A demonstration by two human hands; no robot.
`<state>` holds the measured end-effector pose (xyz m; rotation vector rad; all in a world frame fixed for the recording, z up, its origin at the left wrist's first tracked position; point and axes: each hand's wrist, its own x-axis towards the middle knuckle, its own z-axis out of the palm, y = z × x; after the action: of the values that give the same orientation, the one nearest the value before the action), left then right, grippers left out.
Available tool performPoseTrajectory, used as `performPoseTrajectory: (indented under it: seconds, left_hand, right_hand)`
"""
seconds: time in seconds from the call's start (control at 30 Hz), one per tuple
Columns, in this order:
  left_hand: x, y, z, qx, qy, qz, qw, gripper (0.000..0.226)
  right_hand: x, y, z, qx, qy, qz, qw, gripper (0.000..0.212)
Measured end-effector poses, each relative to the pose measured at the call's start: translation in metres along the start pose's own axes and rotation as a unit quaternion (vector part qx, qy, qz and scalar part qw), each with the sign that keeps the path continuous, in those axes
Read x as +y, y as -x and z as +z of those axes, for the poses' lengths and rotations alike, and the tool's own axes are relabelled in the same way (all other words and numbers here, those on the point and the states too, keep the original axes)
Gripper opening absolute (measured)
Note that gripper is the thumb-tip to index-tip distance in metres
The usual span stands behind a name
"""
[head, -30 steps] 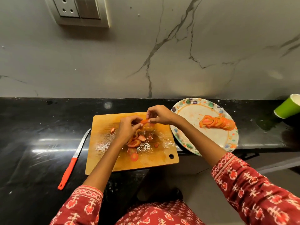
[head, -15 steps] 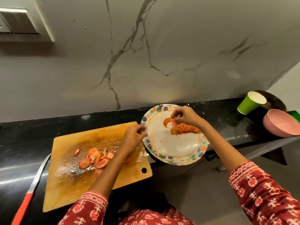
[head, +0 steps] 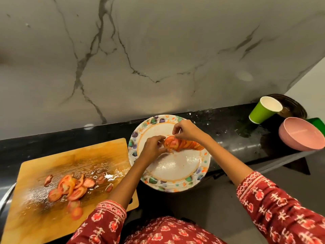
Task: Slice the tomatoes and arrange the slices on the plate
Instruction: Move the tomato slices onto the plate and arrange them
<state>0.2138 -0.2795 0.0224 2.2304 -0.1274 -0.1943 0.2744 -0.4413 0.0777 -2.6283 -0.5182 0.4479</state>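
Both hands, left hand point(head: 152, 147) and right hand point(head: 186, 129), pinch the leading tomato slice point(head: 171, 142), seating it against the overlapped row on the plate point(head: 168, 175).

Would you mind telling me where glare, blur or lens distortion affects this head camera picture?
In the head view, glare glints off the wet middle of the cutting board and the bare plate; the loose slices nearest the camera look smeared; the wide lens bends the black counter edge; both hands, left hand and right hand, stay fairly sharp.
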Motion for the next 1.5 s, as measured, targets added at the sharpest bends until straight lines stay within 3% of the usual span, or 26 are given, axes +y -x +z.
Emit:
performPoseTrajectory:
  seconds: [0.3, 0.47, 0.6, 0.73, 0.93, 1.5]
  left_hand:
    - [0.015, -0.015, 0.015, 0.007, -0.06, -0.026, 0.998, 0.076]
    - [0.027, -0.023, 0.021, -0.028, -0.062, -0.018, 0.998, 0.08]
    - [0.028, -0.024, 0.02, -0.027, -0.072, -0.011, 0.997, 0.07]
    - [0.03, -0.022, 0.02, -0.013, -0.071, -0.003, 0.997, 0.066]
    - [0.029, -0.018, 0.02, -0.017, -0.068, -0.007, 0.998, 0.068]
    - [0.022, -0.01, 0.017, -0.037, -0.105, -0.012, 0.994, 0.073]
  right_hand:
    - [0.04, 0.006, -0.018, 0.052, -0.103, 0.008, 0.993, 0.022]
    - [0.046, 0.018, -0.012, -0.058, -0.074, -0.055, 0.994, 0.065]
    - [0.049, 0.018, 0.015, -0.051, 0.023, -0.077, 0.995, 0.092]
    - [0.043, 0.019, 0.025, -0.029, 0.051, -0.083, 0.995, 0.089]
    - [0.05, 0.022, 0.029, -0.008, 0.0, -0.097, 0.995, 0.09]
    - [0.058, 0.025, 0.029, -0.007, -0.009, -0.089, 0.996, 0.092]
